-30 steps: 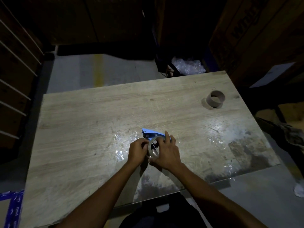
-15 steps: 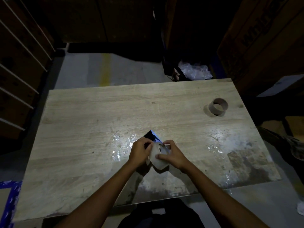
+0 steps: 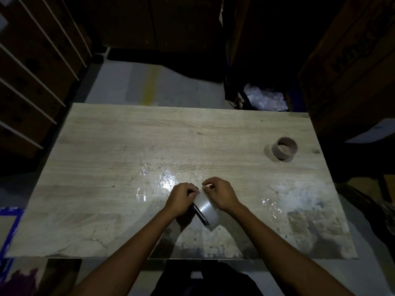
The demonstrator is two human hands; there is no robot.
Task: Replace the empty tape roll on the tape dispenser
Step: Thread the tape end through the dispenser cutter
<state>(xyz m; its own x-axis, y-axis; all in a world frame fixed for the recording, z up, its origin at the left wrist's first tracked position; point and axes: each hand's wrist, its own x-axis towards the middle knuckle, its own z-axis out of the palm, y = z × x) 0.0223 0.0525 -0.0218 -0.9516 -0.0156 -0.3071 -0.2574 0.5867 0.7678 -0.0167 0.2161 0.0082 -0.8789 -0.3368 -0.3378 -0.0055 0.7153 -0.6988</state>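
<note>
A clear tape roll (image 3: 207,208) sits between my hands above the near middle of the wooden table (image 3: 128,150), mounted against the dark tape dispenser (image 3: 199,215), of which only a thin edge shows. My left hand (image 3: 181,199) grips the dispenser and the roll's left side. My right hand (image 3: 220,195) holds the roll's far right side, with fingertips pinched near its top edge. The empty brown cardboard core (image 3: 284,148) stands alone at the table's far right.
Shiny scraps of clear film (image 3: 165,180) stick to the tabletop just beyond my hands. A bin with crumpled plastic (image 3: 266,99) stands behind the table. Shelving (image 3: 32,82) is at the left, cardboard boxes (image 3: 352,67) at the right.
The roll and dispenser have turned in my hands, so the blue part no longer shows and the roll's clear outer face points up. My right hand's fingers shifted to the roll's top edge.
</note>
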